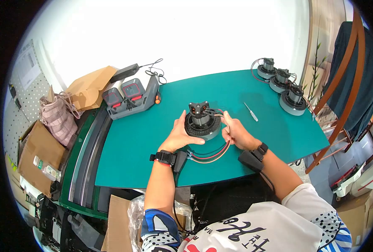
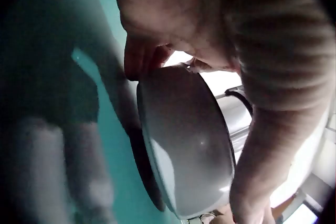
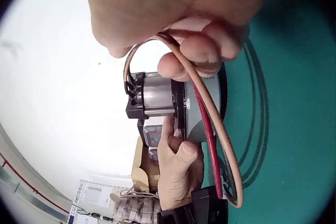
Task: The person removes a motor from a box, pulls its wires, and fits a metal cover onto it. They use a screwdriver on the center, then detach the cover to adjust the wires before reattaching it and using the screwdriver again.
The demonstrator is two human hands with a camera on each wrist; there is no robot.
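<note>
On the green table, a motor (image 1: 201, 121) with a dark cylindrical housing stands upright on a wide round base. My left hand (image 1: 179, 133) grips the base from the left, thumb along its front; the left wrist view shows the smooth grey base wall (image 2: 184, 134) between thumb and fingers. My right hand (image 1: 239, 134), at the motor's right side, holds the cable bundle between thumb and curled fingers. Brown, red and dark wires (image 3: 211, 103) leave the housing top, pass through that hand and loop down to the connector ends (image 1: 190, 155) near my left wrist.
A small screwdriver (image 1: 252, 113) lies to the right. Three similar motors (image 1: 282, 80) stand along the back right edge. At the back left are a grey charger dock (image 1: 132, 105) with two battery packs and an opened cardboard box (image 1: 89, 86).
</note>
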